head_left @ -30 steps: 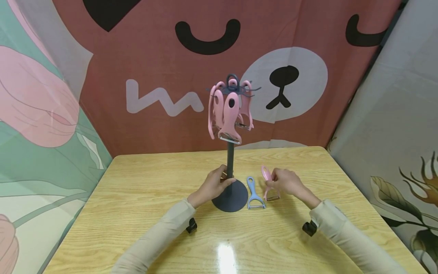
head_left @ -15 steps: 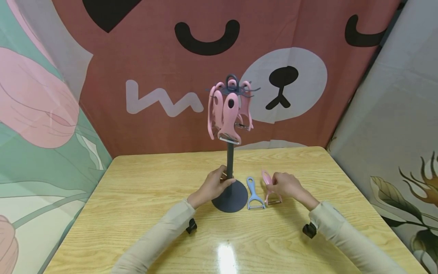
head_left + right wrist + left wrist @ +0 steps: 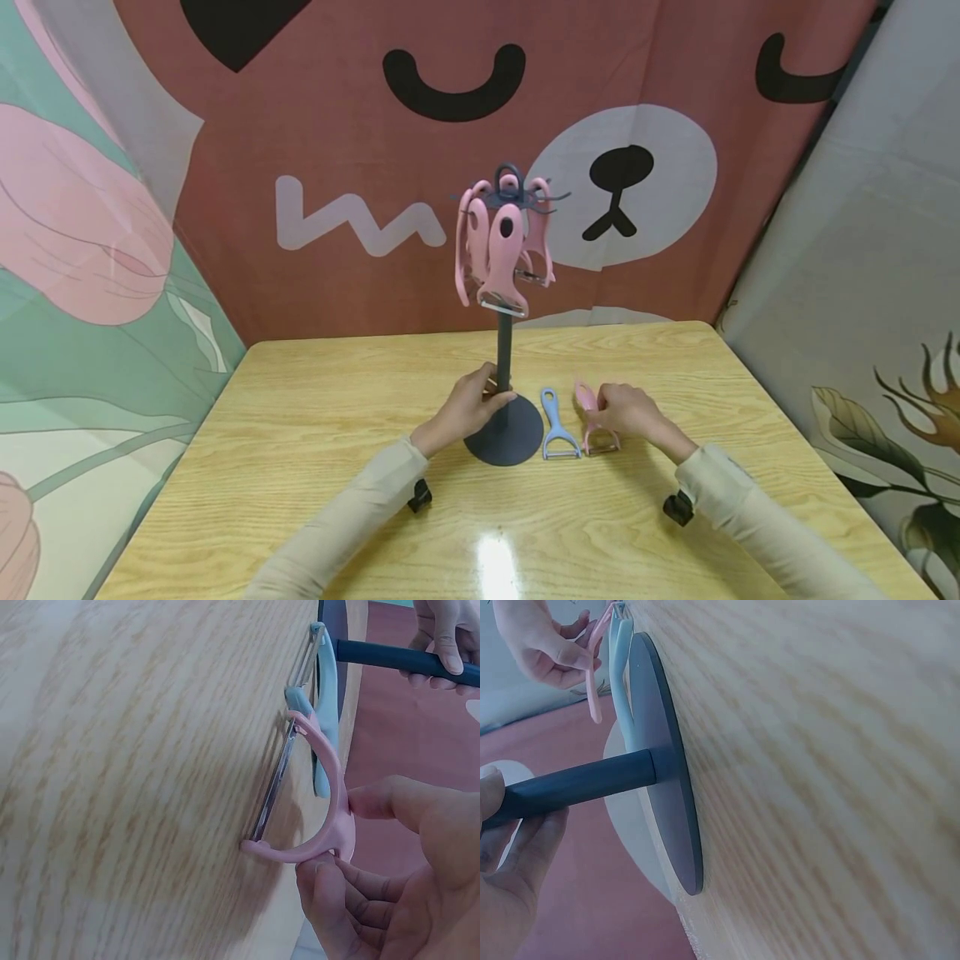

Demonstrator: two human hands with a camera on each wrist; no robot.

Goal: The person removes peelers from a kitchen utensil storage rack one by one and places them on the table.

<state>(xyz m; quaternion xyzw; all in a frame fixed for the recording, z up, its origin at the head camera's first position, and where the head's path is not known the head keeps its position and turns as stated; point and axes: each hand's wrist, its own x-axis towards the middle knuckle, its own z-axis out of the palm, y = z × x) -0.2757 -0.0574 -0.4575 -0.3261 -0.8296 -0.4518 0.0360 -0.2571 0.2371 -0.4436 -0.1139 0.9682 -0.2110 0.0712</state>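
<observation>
My left hand (image 3: pixel 467 407) grips the dark pole (image 3: pixel 505 350) of an upright stand, low down near its round base (image 3: pixel 504 447). Several pink peelers (image 3: pixel 504 254) hang from hooks at the stand's top. To the right of the base, a blue Y-shaped peeler (image 3: pixel 551 408) lies on the table. My right hand (image 3: pixel 632 410) pinches a loose pink peeler (image 3: pixel 341 832) between thumb and fingers, where its handle meets the fork. Its blade end is close over the wood beside the blue peeler, as the right wrist view shows.
The wooden table (image 3: pixel 337 392) extends in front and to both sides. Behind it hangs a red-brown cloth (image 3: pixel 360 283) with a bear face. Printed fabric covers the left and right sides. A black wrist camera (image 3: pixel 678 507) sits under the right sleeve.
My right hand has brought the pink peeler down and nearer the table's front, level with the blue one. The left hand and the stand have stayed put.
</observation>
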